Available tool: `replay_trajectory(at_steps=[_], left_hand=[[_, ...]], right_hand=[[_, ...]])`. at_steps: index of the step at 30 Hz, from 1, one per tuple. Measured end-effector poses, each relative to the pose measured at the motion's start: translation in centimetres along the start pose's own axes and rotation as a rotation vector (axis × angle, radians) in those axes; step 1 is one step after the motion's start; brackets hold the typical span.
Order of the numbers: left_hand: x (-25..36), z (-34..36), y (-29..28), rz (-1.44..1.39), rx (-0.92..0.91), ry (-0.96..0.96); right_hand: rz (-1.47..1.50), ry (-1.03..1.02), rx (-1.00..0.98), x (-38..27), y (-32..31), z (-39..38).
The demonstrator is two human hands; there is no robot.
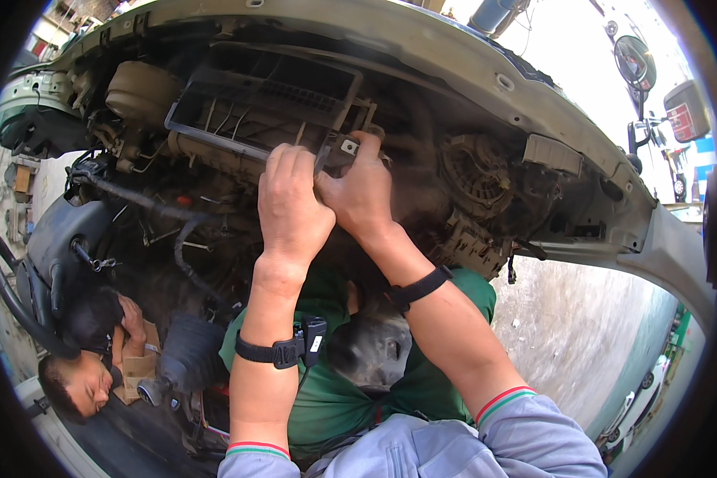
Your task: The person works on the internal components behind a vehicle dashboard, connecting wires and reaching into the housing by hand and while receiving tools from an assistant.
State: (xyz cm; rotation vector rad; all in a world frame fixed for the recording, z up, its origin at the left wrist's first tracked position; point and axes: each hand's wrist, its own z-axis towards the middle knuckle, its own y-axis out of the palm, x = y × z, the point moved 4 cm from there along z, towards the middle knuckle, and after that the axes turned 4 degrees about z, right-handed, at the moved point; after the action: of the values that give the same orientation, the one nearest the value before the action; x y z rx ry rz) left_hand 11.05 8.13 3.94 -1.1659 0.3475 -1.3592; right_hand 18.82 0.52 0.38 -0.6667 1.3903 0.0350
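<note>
A dark rectangular plastic frame (215, 141) with an open, ribbed interior sits in the stripped dashboard area of a vehicle. My left hand (296, 203) is closed over its near edge by the right corner, fingers curled and their tips hidden. Beside it, touching, my right hand (362, 191) grips a small metal bracket (348, 147) at that same corner. The bracket shows a light patch with a hole, between thumb and index finger. What lies under both palms is hidden.
A metal crossbeam (430, 40) arches above. Right of my hands sits a round blower housing (476, 175). Wiring harnesses (151, 203) hang at left, near the steering wheel (12, 295) and gear lever (153, 389). Another person (80, 386) is low at the left, a hand (133, 319) raised.
</note>
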Motion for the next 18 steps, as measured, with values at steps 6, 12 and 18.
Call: replay_trajectory(at_steps=[6, 12, 18], left_hand=[[0.0, -0.04, 0.17, -0.052, -0.001, -0.017], [0.14, 0.01, 0.3, -0.038, 0.018, -0.014], [0.23, -0.19, 0.56, -0.056, 0.052, 0.0]], right_hand=[[0.04, -0.023, 0.043, 0.5, 0.17, 0.01], [0.039, -0.04, 0.063, 0.8, 0.27, 0.15], [0.061, 0.008, 0.045, 0.56, 0.15, 0.25]])
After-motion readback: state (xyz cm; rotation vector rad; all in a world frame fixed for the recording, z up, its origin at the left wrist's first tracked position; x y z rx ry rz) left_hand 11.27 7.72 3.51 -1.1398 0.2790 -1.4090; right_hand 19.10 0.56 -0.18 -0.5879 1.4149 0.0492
